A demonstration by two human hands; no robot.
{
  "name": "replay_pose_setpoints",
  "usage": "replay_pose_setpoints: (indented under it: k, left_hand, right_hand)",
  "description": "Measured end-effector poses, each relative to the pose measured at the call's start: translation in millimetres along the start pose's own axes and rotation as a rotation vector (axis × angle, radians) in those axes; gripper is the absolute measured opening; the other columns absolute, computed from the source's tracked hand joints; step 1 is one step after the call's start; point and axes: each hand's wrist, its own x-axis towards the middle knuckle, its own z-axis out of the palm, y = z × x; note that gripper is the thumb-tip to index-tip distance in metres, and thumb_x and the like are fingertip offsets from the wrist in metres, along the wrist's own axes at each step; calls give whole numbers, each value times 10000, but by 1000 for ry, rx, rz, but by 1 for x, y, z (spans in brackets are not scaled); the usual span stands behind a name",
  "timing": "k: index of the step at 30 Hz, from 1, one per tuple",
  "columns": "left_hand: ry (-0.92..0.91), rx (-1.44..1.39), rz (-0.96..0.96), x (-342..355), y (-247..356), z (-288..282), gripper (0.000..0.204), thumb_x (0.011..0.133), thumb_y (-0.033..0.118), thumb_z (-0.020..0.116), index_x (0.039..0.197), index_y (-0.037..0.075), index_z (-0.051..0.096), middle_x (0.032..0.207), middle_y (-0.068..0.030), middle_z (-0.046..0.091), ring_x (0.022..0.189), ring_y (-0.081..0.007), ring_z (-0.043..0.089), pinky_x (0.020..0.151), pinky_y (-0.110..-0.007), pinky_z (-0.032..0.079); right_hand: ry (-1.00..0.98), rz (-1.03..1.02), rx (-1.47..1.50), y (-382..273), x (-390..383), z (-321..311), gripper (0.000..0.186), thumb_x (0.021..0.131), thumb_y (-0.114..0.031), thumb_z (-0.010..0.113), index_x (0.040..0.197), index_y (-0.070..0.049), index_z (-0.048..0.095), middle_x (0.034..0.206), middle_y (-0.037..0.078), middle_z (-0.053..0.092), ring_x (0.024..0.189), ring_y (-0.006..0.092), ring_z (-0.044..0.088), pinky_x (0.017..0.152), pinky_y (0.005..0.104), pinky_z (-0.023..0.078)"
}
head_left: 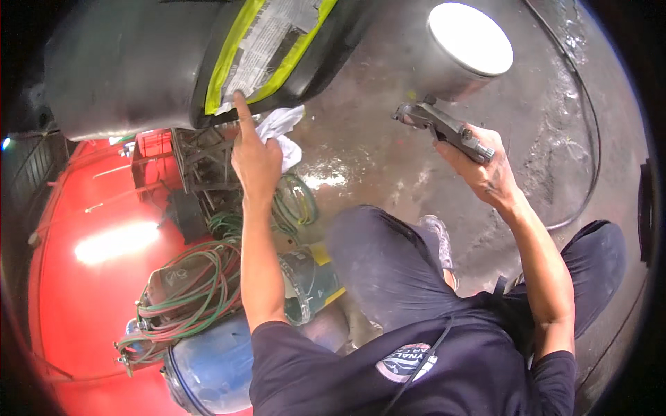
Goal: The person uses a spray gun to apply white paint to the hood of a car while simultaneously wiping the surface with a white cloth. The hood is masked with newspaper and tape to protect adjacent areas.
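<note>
From the head camera, a person's left hand (257,165) extends its index finger, apart from the others, at the lower end of yellow-taped newsprint (258,52) on a dark panel (125,69); the right hand (484,170) has its fingers clamped around a spray gun (445,126), its white-topped cup (470,38) beyond them.

Yellow-green tape (229,57), black panel (128,69)

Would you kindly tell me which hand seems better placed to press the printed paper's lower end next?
Probably the left hand: its extended index finger is at the lower end of the printed paper. The right hand is farther away and occupied with a spray gun.
</note>
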Motion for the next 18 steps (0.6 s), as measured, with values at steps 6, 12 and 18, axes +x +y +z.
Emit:
replay_pose_setpoints:
  k: [6, 12, 18]
  left_hand:
    - [61, -27, 74, -15, 0, 12, 1052, 791, -18, 605, 1708, 140, 115, 1100, -301, 718, 944, -481, 701, 841, -551, 535]
    - [-57, 56, -84, 0, 11, 7, 1049, 788, 2, 619, 1704, 121, 123, 1083, -319, 709, 923, -486, 693, 820, -556, 526]
    - [183, -16, 104, -17, -1, 20, 1071, 773, 1, 629, 1702, 98, 104, 1022, -316, 705, 897, -494, 689, 823, -563, 521]
  right_hand:
    - [-25, 147, 65, -18, 0, -5, 299, 951, -185, 732, 1175, 11, 710, 808, 112, 689, 679, 177, 622, 648, 340, 495]
    - [-47, 134, 2, -10, -2, -5, 281, 937, -163, 746, 1150, 15, 701, 808, 167, 691, 675, 276, 647, 675, 370, 514]
    - [-60, 74, -143, 7, -8, -3, 270, 929, -169, 775, 1125, 3, 709, 844, 164, 684, 740, 300, 665, 737, 409, 519]
